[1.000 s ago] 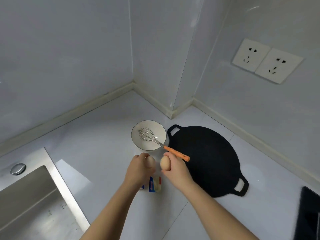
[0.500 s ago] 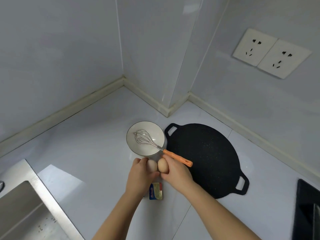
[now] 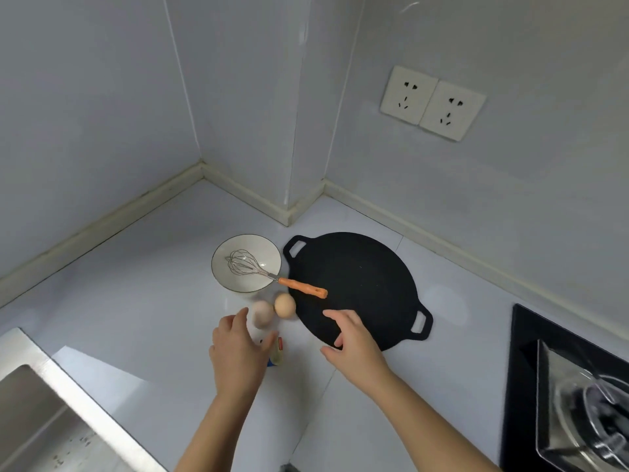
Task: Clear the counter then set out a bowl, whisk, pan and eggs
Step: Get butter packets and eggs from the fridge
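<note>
Eggs (image 3: 285, 305) are lying on the bench (image 3: 136, 301); the set-out is looking nearly done to us.
We are counting two eggs, one pale and one brown, sitting side by side between one bowl (image 3: 258, 246) and one pan (image 3: 357, 284), with one whisk (image 3: 272, 275) leaning in the bowl. We are hovering our left hand (image 3: 238, 349) and right hand (image 3: 354, 338) near them, fingers apart and gripping nothing. One small packet (image 3: 277, 352) is lying by the left hand, possibly needing clearing.

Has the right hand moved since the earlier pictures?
Yes. The right hand has released the brown egg and drawn back toward the person, now over the near rim of the black pan.
</note>
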The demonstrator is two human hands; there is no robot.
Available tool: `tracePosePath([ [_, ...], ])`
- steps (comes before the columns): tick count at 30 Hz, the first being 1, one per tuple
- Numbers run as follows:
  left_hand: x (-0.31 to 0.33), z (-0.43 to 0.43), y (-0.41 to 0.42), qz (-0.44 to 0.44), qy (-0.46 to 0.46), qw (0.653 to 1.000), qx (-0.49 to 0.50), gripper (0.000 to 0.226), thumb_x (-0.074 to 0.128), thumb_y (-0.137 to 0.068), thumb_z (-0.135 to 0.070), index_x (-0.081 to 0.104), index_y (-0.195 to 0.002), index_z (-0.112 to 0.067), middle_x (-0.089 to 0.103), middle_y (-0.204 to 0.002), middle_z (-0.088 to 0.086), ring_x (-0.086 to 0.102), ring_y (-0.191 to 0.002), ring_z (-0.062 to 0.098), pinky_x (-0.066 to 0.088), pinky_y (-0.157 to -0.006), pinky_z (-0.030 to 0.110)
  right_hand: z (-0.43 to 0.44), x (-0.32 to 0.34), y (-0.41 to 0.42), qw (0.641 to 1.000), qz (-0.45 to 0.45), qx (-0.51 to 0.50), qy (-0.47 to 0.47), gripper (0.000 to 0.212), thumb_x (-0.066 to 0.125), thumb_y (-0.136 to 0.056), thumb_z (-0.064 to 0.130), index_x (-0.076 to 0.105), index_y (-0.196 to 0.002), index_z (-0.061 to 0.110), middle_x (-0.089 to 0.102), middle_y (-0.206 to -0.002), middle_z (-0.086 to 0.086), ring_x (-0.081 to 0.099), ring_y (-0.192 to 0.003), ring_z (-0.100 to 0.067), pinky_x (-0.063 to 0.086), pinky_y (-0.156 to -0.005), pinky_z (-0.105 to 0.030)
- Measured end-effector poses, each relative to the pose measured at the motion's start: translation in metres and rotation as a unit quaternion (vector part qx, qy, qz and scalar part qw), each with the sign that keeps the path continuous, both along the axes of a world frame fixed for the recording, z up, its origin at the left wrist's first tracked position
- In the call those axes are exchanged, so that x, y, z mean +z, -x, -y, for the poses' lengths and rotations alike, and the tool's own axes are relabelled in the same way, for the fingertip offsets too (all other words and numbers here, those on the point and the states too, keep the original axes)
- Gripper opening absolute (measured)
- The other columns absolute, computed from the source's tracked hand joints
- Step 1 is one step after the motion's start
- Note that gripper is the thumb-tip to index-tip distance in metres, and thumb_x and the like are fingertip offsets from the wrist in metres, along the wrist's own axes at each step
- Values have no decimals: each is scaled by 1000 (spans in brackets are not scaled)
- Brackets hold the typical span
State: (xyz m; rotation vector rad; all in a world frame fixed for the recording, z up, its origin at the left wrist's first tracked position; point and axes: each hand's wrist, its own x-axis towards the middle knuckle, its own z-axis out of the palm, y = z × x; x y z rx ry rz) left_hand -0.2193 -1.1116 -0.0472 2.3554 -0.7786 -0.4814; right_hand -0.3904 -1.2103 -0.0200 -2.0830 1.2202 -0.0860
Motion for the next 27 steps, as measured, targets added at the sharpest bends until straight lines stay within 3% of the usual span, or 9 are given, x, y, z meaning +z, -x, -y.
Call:
tracePosePath([
  [7, 41, -19, 115, -47, 106, 990, -83, 39, 73, -81, -31, 59, -116, -21, 54, -116, -3, 54, -106, 19, 49, -88, 38, -47, 33, 118, 993, 79, -90, 23, 51, 62, -87, 17, 48, -133, 33, 42, -124, 20, 58, -86, -5, 51, -81, -18],
  [10, 60, -28, 182, -74, 140, 976, -146, 31, 71, -85, -29, 60, -113, -22, 52, -112, -8, 53, -103, 13, 45, -85, 28, -68, 54, 183, 985, 105, -135, 36, 46, 62, -90, 19, 48, -132, 33, 44, -125, 20, 58, -90, -2, 50, -85, -18],
  [13, 84, -43, 262, -95, 179, 953, -224, 23, 68, -87, -26, 61, -109, -24, 52, -109, -10, 52, -99, 7, 40, -80, 22, -103, 79, 264, 966, 151, -193, 77, 41, 62, -89, 16, 54, -126, 30, 51, -119, 16, 58, -85, -1, 47, -79, -12],
  [18, 120, -79, 403, -122, 251, 899, -337, 19, 70, -85, -19, 61, -98, -31, 55, -98, -20, 53, -94, -5, 42, -77, 18, -180, 117, 406, 908, 214, -324, 158, 28, 64, -89, 12, 62, -114, 24, 63, -106, 16, 60, -82, 0, 47, -72, -10],
  [22, 150, -104, 512, -150, 270, 851, -424, 21, 70, -84, -20, 60, -94, -35, 59, -97, -20, 55, -95, -9, 42, -75, 7, -230, 145, 508, 849, 248, -417, 211, 23, 64, -89, 10, 65, -106, 25, 66, -99, 14, 62, -79, -4, 49, -69, -14],
  [27, 185, -111, 632, -160, 290, 783, -526, 21, 69, -85, -20, 59, -93, -37, 58, -98, -19, 53, -96, -8, 39, -75, 4, -271, 175, 616, 785, 267, -497, 257, 19, 62, -91, 14, 65, -105, 26, 67, -97, 13, 63, -86, -8, 53, -77, -22],
])
